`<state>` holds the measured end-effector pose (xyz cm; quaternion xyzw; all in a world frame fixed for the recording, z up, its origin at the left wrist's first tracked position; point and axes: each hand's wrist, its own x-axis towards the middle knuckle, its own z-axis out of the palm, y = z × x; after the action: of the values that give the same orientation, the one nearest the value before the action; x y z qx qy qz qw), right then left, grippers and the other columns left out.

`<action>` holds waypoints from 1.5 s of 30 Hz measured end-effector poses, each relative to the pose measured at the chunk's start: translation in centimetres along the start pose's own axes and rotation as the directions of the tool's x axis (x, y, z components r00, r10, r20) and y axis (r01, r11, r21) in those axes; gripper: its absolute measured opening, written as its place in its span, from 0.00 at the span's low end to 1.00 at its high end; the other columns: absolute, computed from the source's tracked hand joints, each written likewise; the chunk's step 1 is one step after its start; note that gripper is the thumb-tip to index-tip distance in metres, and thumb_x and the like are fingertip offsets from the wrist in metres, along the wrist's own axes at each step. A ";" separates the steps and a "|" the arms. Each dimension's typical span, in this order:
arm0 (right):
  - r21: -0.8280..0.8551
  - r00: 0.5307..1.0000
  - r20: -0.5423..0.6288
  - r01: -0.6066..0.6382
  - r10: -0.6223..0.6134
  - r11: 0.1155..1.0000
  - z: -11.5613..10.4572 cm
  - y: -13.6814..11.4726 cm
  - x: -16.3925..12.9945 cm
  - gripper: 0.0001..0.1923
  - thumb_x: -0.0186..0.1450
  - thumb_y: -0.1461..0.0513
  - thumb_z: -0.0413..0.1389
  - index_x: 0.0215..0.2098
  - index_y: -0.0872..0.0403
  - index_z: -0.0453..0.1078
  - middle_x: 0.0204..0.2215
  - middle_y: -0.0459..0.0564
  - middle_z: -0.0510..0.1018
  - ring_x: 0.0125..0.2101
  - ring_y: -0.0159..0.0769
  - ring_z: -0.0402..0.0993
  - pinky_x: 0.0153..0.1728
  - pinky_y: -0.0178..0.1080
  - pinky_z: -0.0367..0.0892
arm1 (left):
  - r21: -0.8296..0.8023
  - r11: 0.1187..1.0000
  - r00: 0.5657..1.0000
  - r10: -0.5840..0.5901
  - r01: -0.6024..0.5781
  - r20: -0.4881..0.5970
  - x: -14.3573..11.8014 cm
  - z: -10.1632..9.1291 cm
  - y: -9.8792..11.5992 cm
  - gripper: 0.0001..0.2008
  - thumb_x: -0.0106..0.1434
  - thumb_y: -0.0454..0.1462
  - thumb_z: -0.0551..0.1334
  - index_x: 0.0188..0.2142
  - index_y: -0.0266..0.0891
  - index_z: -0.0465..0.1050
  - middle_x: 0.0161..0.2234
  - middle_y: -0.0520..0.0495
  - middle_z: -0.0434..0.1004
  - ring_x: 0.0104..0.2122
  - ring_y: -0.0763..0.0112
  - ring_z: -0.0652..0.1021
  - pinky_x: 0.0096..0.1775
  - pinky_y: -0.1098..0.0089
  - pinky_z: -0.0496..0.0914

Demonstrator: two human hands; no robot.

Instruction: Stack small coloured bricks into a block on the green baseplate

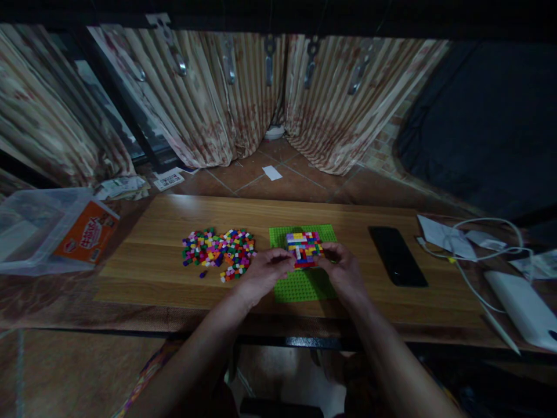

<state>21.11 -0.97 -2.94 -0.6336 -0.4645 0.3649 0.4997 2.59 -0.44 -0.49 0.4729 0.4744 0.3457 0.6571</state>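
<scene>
Both hands' fingers (285,259) hide brick block (304,248) front edge (dim pic).

Two bare hands: a left hand (263,273) and a right hand (343,270). One green baseplate (304,284), carrying one multicoloured block of joined bricks (304,248). One loose pile of small coloured bricks (219,249), too many to count. One black phone (397,255). One white cable (478,244). One clear plastic bag (47,229) at far left.
</scene>
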 end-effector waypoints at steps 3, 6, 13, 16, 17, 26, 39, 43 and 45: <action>0.045 1.000 -0.016 -0.014 0.015 0.999 0.2 0.3 0.1 0.16 0.50 0.56 0.63 0.35 0.52 0.70 0.30 0.48 0.79 0.31 0.38 0.75 0.34 0.41 0.70 | -0.016 1.000 1.000 0.001 -0.001 -0.012 0.0 0.0 0.0 0.11 0.53 0.43 0.66 0.30 0.37 0.76 0.26 0.52 0.73 0.28 0.75 0.71 0.32 0.74 0.64; 0.078 0.999 -0.024 -0.024 0.026 0.997 0.4 0.5 0.1 0.16 0.49 0.56 0.64 0.34 0.52 0.69 0.29 0.47 0.78 0.30 0.38 0.75 0.33 0.41 0.70 | -0.017 1.000 1.000 -0.004 0.004 -0.011 -0.1 0.0 0.1 0.11 0.53 0.42 0.66 0.31 0.37 0.76 0.26 0.52 0.73 0.28 0.75 0.71 0.32 0.74 0.64; 0.136 0.999 -0.003 -0.037 0.038 0.990 0.4 0.6 -0.1 0.18 0.49 0.55 0.65 0.35 0.52 0.69 0.30 0.47 0.79 0.31 0.38 0.76 0.35 0.42 0.71 | 0.059 0.998 0.999 0.023 -0.022 -0.024 -0.1 0.0 0.3 0.09 0.55 0.41 0.65 0.31 0.36 0.76 0.26 0.52 0.73 0.27 0.75 0.70 0.30 0.74 0.63; 0.178 0.997 0.045 -0.065 0.058 0.982 -0.1 0.4 -0.2 0.22 0.48 0.53 0.67 0.38 0.52 0.70 0.34 0.49 0.80 0.34 0.40 0.77 0.38 0.45 0.72 | 0.173 0.983 0.996 0.070 -0.059 -0.061 0.2 -0.3 0.0 0.09 0.56 0.40 0.63 0.31 0.36 0.77 0.25 0.51 0.74 0.26 0.74 0.71 0.30 0.74 0.63; 0.182 0.996 0.059 -0.072 0.063 0.981 -0.3 0.3 -0.1 0.22 0.49 0.53 0.67 0.39 0.52 0.71 0.36 0.50 0.80 0.36 0.41 0.77 0.40 0.45 0.72 | 0.219 0.973 0.992 0.093 -0.073 -0.081 0.4 -0.5 -0.1 0.09 0.56 0.40 0.63 0.31 0.36 0.77 0.26 0.51 0.75 0.27 0.73 0.72 0.30 0.73 0.64; 0.131 0.993 0.047 -0.113 0.108 0.985 -1.1 0.1 0.7 0.24 0.52 0.49 0.65 0.43 0.51 0.73 0.41 0.52 0.80 0.40 0.43 0.76 0.41 0.46 0.71 | 0.470 0.877 0.983 0.159 -0.099 -0.089 0.7 -0.7 -1.2 0.15 0.59 0.37 0.59 0.45 0.35 0.75 0.38 0.45 0.80 0.34 0.69 0.77 0.36 0.71 0.69; -0.009 0.985 0.049 -0.165 0.165 0.986 -1.2 -0.3 0.4 0.21 0.59 0.46 0.57 0.42 0.50 0.76 0.41 0.52 0.81 0.42 0.45 0.78 0.34 0.42 0.75 | 0.583 0.799 0.982 0.188 -0.144 -0.015 0.2 -0.1 -1.1 0.17 0.60 0.34 0.58 0.48 0.39 0.74 0.42 0.47 0.81 0.35 0.69 0.79 0.38 0.70 0.72; -0.050 0.991 -0.012 -0.133 0.133 0.990 -1.1 -0.3 0.5 0.22 0.58 0.46 0.58 0.42 0.53 0.76 0.40 0.53 0.82 0.40 0.46 0.78 0.34 0.43 0.75 | 0.659 0.730 0.971 0.238 -0.178 -0.002 -0.6 -2.2 0.4 0.13 0.60 0.32 0.57 0.41 0.38 0.78 0.38 0.47 0.82 0.35 0.70 0.79 0.39 0.72 0.72; -0.048 0.993 -0.024 -0.119 0.118 0.992 -1.1 -0.3 0.5 0.22 0.57 0.46 0.59 0.40 0.54 0.76 0.39 0.54 0.82 0.40 0.46 0.78 0.35 0.44 0.75 | 0.685 0.704 0.964 0.264 -0.185 -0.011 -1.1 -4.4 1.2 0.11 0.60 0.31 0.57 0.36 0.36 0.78 0.34 0.48 0.82 0.33 0.71 0.79 0.38 0.72 0.72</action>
<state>22.24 -0.79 -2.35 -0.6760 -0.4296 0.3755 0.4663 -1.95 0.27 0.52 0.7145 0.5414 0.2514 0.3651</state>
